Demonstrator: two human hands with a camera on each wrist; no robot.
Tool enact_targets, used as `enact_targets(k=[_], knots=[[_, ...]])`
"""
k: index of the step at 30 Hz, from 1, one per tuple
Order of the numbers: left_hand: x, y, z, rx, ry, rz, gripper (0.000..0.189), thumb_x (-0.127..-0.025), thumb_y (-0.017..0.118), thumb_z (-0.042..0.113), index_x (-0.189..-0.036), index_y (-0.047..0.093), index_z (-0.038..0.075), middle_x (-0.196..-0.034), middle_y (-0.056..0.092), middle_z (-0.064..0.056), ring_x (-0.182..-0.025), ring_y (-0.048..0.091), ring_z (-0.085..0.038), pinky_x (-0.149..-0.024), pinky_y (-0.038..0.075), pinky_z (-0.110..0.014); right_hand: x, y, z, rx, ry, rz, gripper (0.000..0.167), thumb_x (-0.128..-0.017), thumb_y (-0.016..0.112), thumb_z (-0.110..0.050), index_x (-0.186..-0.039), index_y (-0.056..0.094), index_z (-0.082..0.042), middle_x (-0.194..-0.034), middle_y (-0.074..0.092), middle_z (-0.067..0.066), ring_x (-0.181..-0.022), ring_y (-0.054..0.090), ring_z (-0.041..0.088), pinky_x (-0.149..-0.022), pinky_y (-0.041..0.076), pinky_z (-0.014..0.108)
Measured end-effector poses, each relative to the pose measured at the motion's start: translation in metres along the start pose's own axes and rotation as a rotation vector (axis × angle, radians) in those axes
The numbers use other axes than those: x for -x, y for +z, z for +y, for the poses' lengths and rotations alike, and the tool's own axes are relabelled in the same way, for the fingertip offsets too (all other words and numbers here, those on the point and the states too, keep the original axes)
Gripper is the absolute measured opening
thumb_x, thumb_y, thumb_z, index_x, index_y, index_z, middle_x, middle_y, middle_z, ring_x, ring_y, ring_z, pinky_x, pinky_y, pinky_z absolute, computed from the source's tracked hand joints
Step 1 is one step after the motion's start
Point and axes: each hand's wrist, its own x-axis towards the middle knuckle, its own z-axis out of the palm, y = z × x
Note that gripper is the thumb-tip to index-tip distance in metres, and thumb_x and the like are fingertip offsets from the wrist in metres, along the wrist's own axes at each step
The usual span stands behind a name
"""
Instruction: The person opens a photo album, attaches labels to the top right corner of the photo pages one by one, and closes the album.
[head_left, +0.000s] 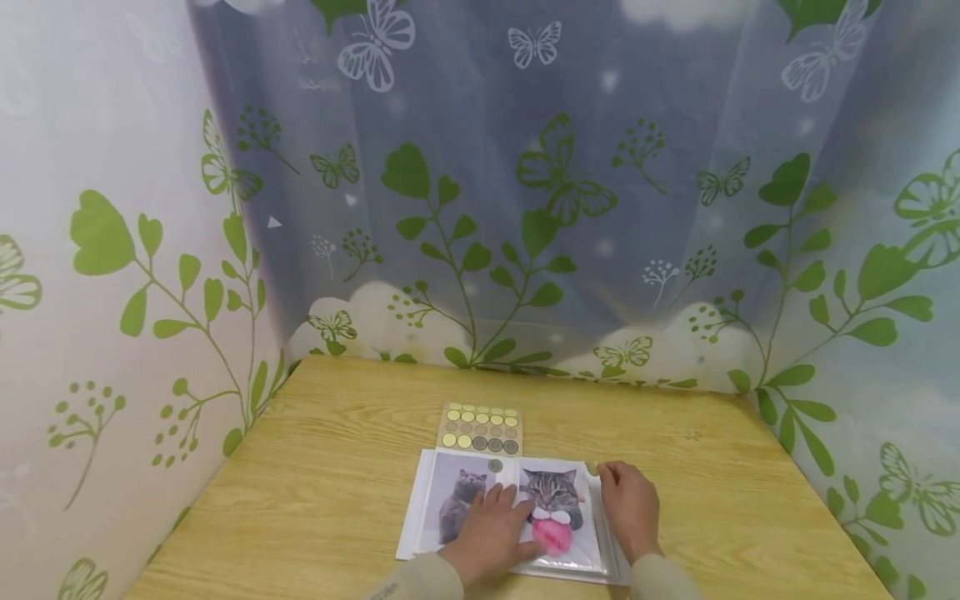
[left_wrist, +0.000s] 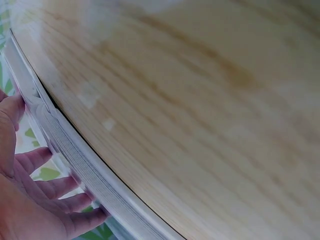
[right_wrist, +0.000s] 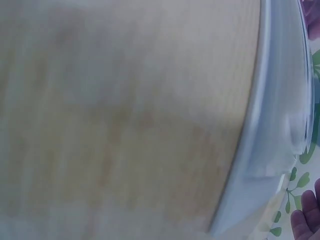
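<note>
A photo album lies open on the table, with a grey cat photo on its left page and a tabby cat with a pink ball on its right page. My left hand rests spread across the middle of the pages, fingers fairly straight. At the upper right corner, my right hand has curled fingers and seems to pinch a page sleeve's edge; the fingertips are partly hidden. The left wrist view shows the stacked page edges beside my left fingers. One loose coin lies near the album's top edge.
Just behind the album is a tan card with rows of yellow and grey coins. The wooden table extends around it. Patterned curtains with leaves and butterflies enclose the table at the back and both sides.
</note>
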Motion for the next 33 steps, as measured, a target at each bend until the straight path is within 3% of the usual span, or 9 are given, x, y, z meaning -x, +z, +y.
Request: enact_targets(k=[15,33], knots=[[-0.001,0.000,0.000,-0.018,-0.002,-0.011,0.065,-0.087,0.065,0.060,-0.136,0.059,0.017,-0.142,0.052,-0.016,-0.131,0.047,-0.038,-0.106,0.040,-0.056,-0.015,0.012,0.003,0.093,-0.085,-0.065,0.022,-0.097,0.062,-0.016,-0.096,0.072,0.003,-0.090,0.070,0.016,-0.085,0.067,0.036,-0.077,0.052,0.054],[-0.002,0.003,-0.001,0.005,-0.018,-0.031,0.068,-0.087,0.062,0.062,-0.139,0.057,0.018,-0.145,0.050,-0.015,-0.134,0.045,-0.036,-0.108,0.038,-0.055,-0.018,0.022,0.002,0.141,-0.105,-0.118,0.020,-0.098,0.061,-0.015,-0.097,0.072,0.001,-0.093,0.070,0.015,-0.088,0.067,0.035,-0.079,0.053,0.053]])
